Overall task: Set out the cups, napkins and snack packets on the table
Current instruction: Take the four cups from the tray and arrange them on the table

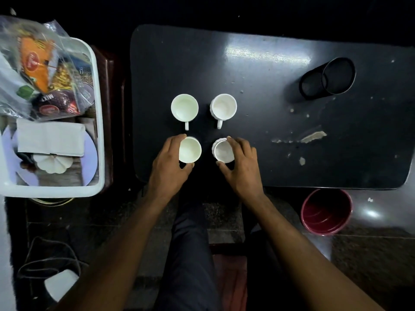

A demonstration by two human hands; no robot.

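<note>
Several white cups stand upright on the black table (pixel 258 63). The two far cups (pixel 184 107) (pixel 223 106) have their handles pointing toward me. My left hand (pixel 169 161) grips the near left cup (pixel 190 150) from its left side. My right hand (pixel 241 162) grips the near right cup (pixel 223 151) from its right side. In the white tray (pixel 98 122) at the left lie folded white napkins (pixel 50 136) and a clear bag of snack packets (pixel 42 70).
A black mesh holder (pixel 329 78) lies on its side at the table's far right. Scuffs and chipped patches mark the table's right half. A red bucket (pixel 325 212) stands on the floor at the right. My legs are below the table's near edge.
</note>
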